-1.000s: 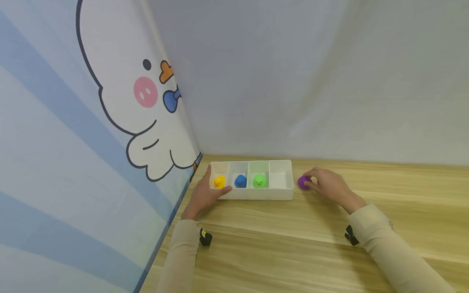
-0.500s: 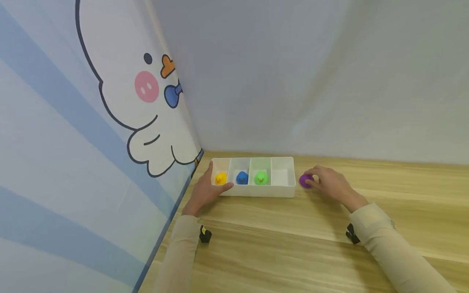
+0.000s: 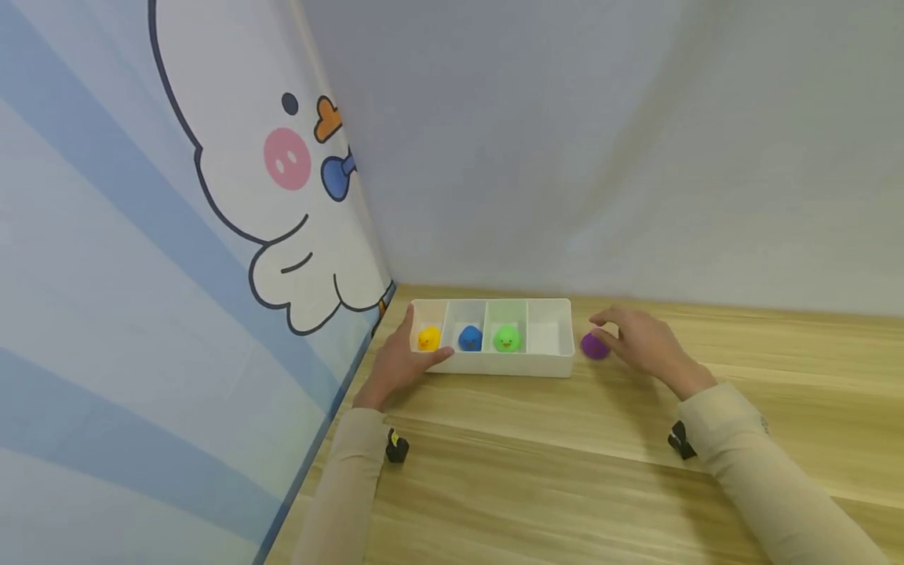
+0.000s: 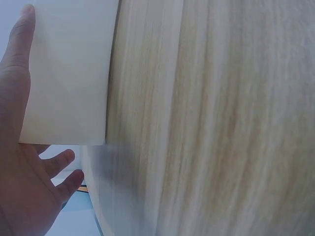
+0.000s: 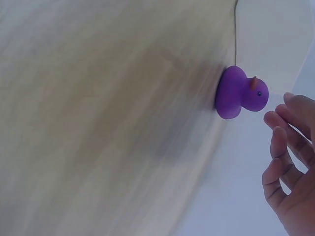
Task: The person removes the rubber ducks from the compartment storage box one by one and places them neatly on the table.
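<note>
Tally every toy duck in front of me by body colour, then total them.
Small round yellow toy duck: 1
Small round blue toy duck: 1
Small round bright-green toy duck: 1
Small round purple toy duck: 1
Total: 4

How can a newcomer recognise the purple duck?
On the wooden table, find the white divided box. Just past its right end, near the right hand, sits the purple duck. Unlike the yellow duck, blue duck and green duck, it is outside.
</note>
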A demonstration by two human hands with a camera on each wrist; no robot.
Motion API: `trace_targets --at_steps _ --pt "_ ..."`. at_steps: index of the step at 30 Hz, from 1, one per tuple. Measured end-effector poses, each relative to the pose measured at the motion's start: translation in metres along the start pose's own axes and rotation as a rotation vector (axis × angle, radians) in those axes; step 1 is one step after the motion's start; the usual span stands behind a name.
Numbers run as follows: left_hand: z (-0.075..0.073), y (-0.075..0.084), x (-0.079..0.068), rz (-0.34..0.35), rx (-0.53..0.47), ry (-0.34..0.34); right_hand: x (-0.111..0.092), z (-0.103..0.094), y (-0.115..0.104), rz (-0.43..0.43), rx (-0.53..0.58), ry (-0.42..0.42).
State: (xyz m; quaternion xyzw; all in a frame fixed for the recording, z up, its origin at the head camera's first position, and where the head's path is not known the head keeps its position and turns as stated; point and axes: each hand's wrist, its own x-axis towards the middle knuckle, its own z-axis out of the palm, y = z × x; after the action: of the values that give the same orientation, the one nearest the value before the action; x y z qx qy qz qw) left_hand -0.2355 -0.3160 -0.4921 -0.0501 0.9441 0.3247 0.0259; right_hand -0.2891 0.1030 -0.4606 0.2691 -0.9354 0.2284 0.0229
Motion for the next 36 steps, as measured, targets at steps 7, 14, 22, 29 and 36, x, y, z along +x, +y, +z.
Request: trace_targets --at_steps 7,14,22,29,36 --pt "-0.002 0.001 0.000 0.003 -0.003 0.012 0.008 -0.003 -0.007 -0.025 -0.021 0.033" --pt "-0.005 0.000 -0.001 0.004 0.008 0.020 0.016 -0.004 -0.017 -0.062 -0.050 0.059" --pt "-0.007 -0.001 -0.003 0.005 -0.008 0.041 0.020 -0.003 -0.027 -0.101 -0.068 0.062" --pt "-0.002 -0.002 -0.002 0.000 -0.058 0.043 0.027 -0.001 -0.038 -0.150 -0.110 0.095" --pt "-0.001 0.000 -0.001 0.009 -0.075 0.040 0.032 -0.003 -0.051 -0.139 -0.093 0.057"
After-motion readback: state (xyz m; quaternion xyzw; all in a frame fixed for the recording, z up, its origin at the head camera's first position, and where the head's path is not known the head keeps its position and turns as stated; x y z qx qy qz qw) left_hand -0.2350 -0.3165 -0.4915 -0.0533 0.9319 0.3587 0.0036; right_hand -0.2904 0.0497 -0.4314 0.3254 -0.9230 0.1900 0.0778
